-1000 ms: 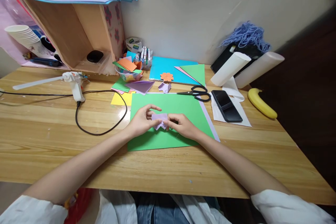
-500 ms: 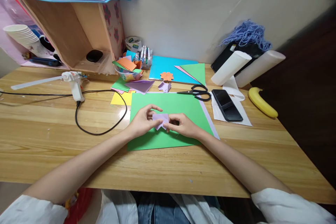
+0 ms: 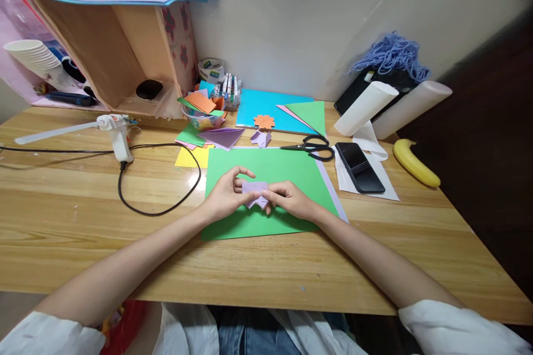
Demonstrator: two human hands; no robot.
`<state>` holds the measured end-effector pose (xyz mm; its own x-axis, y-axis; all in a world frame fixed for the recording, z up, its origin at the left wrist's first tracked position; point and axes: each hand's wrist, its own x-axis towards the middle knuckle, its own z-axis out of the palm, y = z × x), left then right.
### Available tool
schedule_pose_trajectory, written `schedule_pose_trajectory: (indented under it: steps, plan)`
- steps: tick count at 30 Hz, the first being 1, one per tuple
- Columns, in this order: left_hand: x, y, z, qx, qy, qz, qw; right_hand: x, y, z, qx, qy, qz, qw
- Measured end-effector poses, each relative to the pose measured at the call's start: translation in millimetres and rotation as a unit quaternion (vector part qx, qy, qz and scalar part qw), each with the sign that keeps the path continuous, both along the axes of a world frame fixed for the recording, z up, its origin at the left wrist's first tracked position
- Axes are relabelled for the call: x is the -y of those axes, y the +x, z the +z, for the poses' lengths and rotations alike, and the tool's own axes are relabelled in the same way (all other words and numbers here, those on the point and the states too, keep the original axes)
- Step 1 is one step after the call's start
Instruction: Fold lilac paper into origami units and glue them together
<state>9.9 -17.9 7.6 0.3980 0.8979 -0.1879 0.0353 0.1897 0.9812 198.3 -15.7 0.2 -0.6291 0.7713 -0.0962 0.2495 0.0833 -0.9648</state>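
Note:
A small piece of folded purple paper (image 3: 255, 187) is held up between both hands, above a green sheet of paper (image 3: 270, 163). My left hand (image 3: 227, 195) pinches its left side, thumb in front and index finger raised behind. My right hand (image 3: 291, 199) grips the right side, with the thumb pressed on the paper's front near the left thumb. The fingers behind the paper are partly hidden. Just past the green sheet lie a purple paper scrap (image 3: 261, 138), an orange paper flower (image 3: 264, 121) and black-handled scissors (image 3: 312, 147).
Left of the sheet stands a white glue gun (image 3: 117, 136) with a looping black cord. A tub of paper scraps (image 3: 204, 116) sits behind, beside an open box (image 3: 179, 50). To the right are a phone (image 3: 360, 166), a banana (image 3: 416, 163) and white paper rolls (image 3: 366, 108).
My right thumb has moved left onto the paper's front, closer to the left thumb, and the right fingers have shifted beneath it. The left hand keeps its hold.

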Motion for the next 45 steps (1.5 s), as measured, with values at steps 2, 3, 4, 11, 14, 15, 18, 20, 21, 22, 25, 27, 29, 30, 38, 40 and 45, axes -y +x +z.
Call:
schedule_pose_trajectory:
  steps: [2, 3, 4, 11, 14, 15, 18, 20, 21, 22, 25, 27, 29, 30, 38, 40, 45]
  plan:
    - [1, 1, -1.2, 0.005, -0.008, -0.001, 1.000, 1, 1, -1.6, -0.003, -0.006, 0.001, 1.000]
    - [1, 2, -1.7, 0.009, -0.011, -0.002, 1.000, 1, 1, -2.5, -0.006, -0.011, -0.002, 1.000]
    - [1, 2, -1.9, 0.013, -0.013, -0.002, 1.000, 2, 1, -3.4, -0.008, -0.014, -0.007, 1.000]
    - [1, -1, 7.8, 0.001, 0.000, -0.047, 0.999, 3, -2, -2.5, 0.033, 0.054, -0.017, 0.998]
    - [1, -1, 12.5, -0.008, -0.006, -0.059, 0.998, 2, -2, -2.0, 0.026, 0.038, -0.016, 0.999]
    - [1, -1, 13.6, -0.007, -0.008, -0.057, 0.998, 2, -2, -2.3, 0.019, 0.024, -0.017, 0.999]
    - [1, -1, 15.6, -0.005, -0.013, -0.056, 0.998, 2, -2, -3.0, 0.003, -0.002, -0.020, 1.000]
    - [1, -2, 15.5, -0.013, -0.009, -0.060, 0.998, 2, -2, -2.1, 0.005, 0.005, -0.022, 1.000]
    - [1, -2, 14.9, -0.017, -0.003, -0.061, 0.998, 2, -2, -1.4, 0.011, 0.016, -0.025, 1.000]
    - [0, -3, 14.0, -0.021, 0.007, -0.059, 0.998, 1, -2, -0.5, 0.019, 0.028, -0.029, 0.999]
    - [-4, -4, 9.2, -0.030, 0.033, -0.030, 0.999, 0, -2, 0.9, 0.037, 0.048, -0.037, 0.997]
    - [-6, -4, 5.1, -0.030, 0.036, 0.000, 0.999, -1, -2, 0.2, 0.040, 0.045, -0.028, 0.998]
    - [-7, -4, 1.5, -0.020, 0.027, 0.024, 0.999, -2, -2, -1.3, 0.041, 0.045, -0.024, 0.998]
    - [-7, -3, 0.2, -0.008, 0.018, 0.032, 0.999, -2, -3, -2.2, 0.039, 0.046, -0.030, 0.998]
    - [-4, 1, 1.7, 0.016, -0.017, 0.040, 0.999, -1, -7, -4.7, 0.026, 0.077, -0.077, 0.994]
    - [-3, 1, 2.0, 0.015, -0.016, 0.043, 0.999, 0, -8, -4.8, 0.046, 0.090, -0.084, 0.991]
    - [-3, 3, 2.2, 0.010, -0.011, 0.034, 0.999, 0, -9, -5.4, 0.065, 0.103, -0.093, 0.988]
